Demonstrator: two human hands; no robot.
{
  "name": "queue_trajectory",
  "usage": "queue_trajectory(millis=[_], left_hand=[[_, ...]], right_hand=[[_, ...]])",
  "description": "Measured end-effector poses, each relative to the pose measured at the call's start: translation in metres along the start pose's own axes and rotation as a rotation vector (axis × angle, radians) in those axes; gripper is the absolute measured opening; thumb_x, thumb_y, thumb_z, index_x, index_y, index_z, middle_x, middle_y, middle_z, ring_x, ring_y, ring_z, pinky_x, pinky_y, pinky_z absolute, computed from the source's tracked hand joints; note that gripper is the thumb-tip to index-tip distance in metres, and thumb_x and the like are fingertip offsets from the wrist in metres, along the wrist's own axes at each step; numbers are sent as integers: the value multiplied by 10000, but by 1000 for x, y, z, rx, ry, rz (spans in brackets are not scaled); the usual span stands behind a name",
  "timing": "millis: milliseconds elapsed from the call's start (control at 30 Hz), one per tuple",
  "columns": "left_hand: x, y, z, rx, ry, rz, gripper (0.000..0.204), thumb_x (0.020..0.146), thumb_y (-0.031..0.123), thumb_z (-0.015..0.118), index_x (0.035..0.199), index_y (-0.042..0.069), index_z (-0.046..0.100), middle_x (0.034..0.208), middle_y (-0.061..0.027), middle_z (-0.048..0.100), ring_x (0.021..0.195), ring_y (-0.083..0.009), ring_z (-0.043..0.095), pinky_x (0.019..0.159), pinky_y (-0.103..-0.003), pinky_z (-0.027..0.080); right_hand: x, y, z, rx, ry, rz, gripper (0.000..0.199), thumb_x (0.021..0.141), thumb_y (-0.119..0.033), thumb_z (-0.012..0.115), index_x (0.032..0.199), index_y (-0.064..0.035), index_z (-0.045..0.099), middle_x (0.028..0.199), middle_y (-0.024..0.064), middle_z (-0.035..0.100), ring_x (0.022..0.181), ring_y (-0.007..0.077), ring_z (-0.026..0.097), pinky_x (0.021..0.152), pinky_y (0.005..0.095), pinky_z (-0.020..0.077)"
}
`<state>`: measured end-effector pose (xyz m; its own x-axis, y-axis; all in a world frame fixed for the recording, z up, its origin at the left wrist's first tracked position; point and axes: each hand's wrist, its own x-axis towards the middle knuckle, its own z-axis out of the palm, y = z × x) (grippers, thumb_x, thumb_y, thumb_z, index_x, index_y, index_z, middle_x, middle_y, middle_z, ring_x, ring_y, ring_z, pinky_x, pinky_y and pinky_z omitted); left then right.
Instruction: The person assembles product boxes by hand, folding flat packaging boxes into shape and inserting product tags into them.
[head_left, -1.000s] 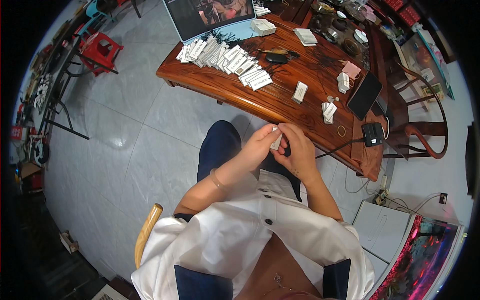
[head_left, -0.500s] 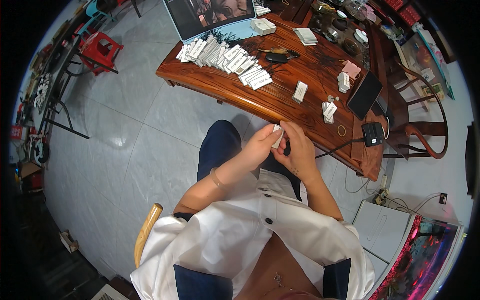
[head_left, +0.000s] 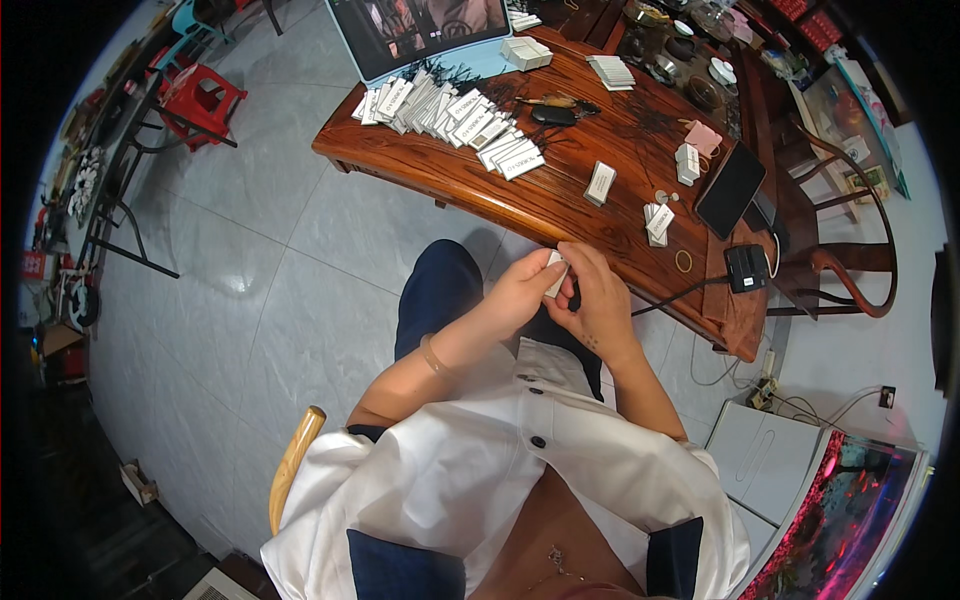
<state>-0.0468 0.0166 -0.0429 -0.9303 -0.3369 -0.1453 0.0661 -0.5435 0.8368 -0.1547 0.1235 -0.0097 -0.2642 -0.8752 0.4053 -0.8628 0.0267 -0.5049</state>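
Note:
Just off the table's near edge, over my lap, my left hand [head_left: 522, 288] is closed around a small white tag or stack of tags [head_left: 556, 274]. My right hand [head_left: 597, 306] is closed on its other side, with curled fingers touching it. A dark bit shows by the right fingertips, too small to name. On the table ahead lies a spread heap of white hang tags [head_left: 465, 118] with black strings. Nearer my hands are a small tag stack [head_left: 600, 184] and another loose stack [head_left: 658, 224].
The wooden table [head_left: 570, 140] also holds a tablet [head_left: 425, 35], a dark phone [head_left: 730, 192], a black cabled device [head_left: 745, 268], a rubber band [head_left: 683, 261], a dark key fob [head_left: 553, 116] and more tag stacks [head_left: 526, 53]. A wooden chair [head_left: 850, 262] stands at right.
Almost nothing differs. My fingers have shifted very slightly around the white tags; the things on the table stay put.

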Motion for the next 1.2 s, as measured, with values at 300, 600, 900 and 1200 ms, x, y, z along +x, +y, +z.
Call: queue_trajectory(millis=[300,600,900,1200], left_hand=[[0,-4,0,-3,19,-3,195,1009,212,419,949,65,532,833,-6,530,753,-93,513,666,-223,442],[0,-7,-2,-7,39,-15,187,1003,206,424,920,73,526,817,-3,529,734,-92,513,664,-225,442],[-1,-5,-2,-29,-9,10,193,1007,186,419,967,41,539,856,-23,567,759,-92,537,676,-220,453],[0,-5,-2,-24,15,-1,176,1007,190,425,970,56,533,848,-18,566,737,-97,551,693,-224,470]], right_hand=[[0,-1,0,-21,-22,-22,653,624,-130,777,1223,-61,527,1188,132,556,925,302,613,780,362,509],[-1,2,5,-15,1,-40,682,598,-154,785,1222,-79,520,1205,117,541,922,310,608,745,369,501],[-1,0,3,-5,8,-27,670,581,-144,790,1195,-81,530,1185,107,551,903,297,609,732,365,497],[-1,3,2,-11,9,-62,678,590,-137,786,1212,-69,524,1187,121,547,902,308,606,743,371,497]])
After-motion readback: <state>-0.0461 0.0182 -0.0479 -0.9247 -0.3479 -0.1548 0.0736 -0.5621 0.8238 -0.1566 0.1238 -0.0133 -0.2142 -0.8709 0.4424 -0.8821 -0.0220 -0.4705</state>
